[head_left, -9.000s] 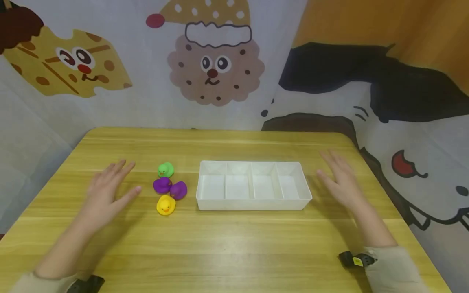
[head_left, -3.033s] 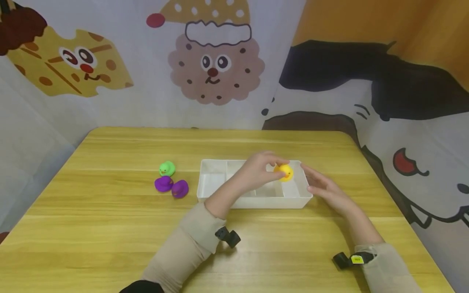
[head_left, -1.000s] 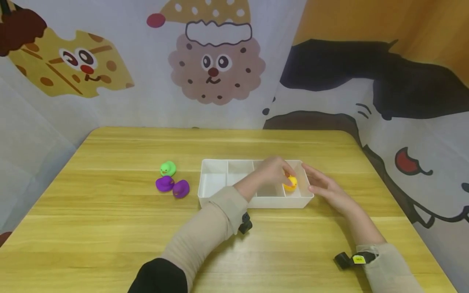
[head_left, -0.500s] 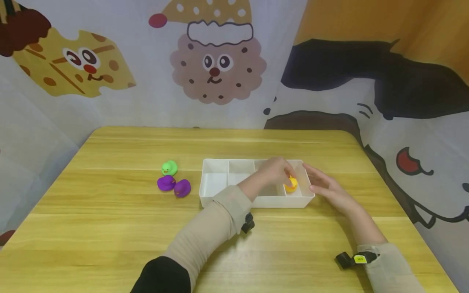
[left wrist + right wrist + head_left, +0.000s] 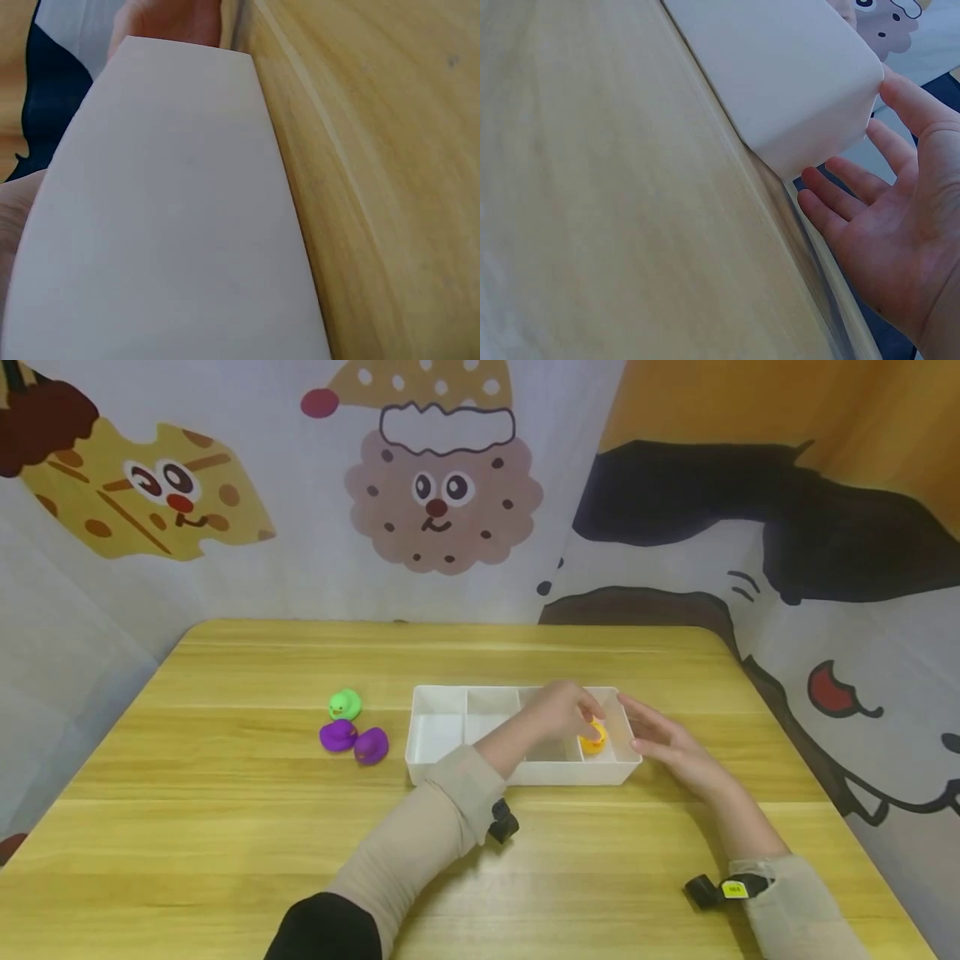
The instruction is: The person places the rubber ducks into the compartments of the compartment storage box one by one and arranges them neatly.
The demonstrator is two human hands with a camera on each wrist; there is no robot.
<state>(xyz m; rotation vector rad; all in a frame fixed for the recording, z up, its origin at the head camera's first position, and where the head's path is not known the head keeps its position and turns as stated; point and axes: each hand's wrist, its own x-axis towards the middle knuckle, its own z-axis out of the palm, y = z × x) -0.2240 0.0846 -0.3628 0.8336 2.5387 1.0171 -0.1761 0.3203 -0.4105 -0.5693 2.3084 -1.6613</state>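
Note:
In the head view my left hand [image 5: 562,710] reaches down into the rightmost compartment of a white four-part box [image 5: 525,774]. Its thumb and fingers pinch a small yellow rubber duck [image 5: 593,742], partly covered by them, low in that compartment. My right hand [image 5: 675,752] lies along the box's right end, fingers extended, thumb tip at the front corner. The right wrist view shows this hand [image 5: 889,217] with its fingertips at the box's end wall [image 5: 817,142]. The box's outer front wall [image 5: 165,202] fills the left wrist view and hides the duck.
Left of the box, a green rubber duck [image 5: 345,704] and two purple rubber ducks, one to the left [image 5: 338,735] and one to the right [image 5: 371,747], sit close together on the wooden table [image 5: 225,827]. A cartoon-printed cloth [image 5: 300,585] hangs behind the table.
The yellow duck has gone from beside the other ducks into the rightmost compartment, carried by my left hand. My right hand has moved to the box's end. Little differs in the last second.

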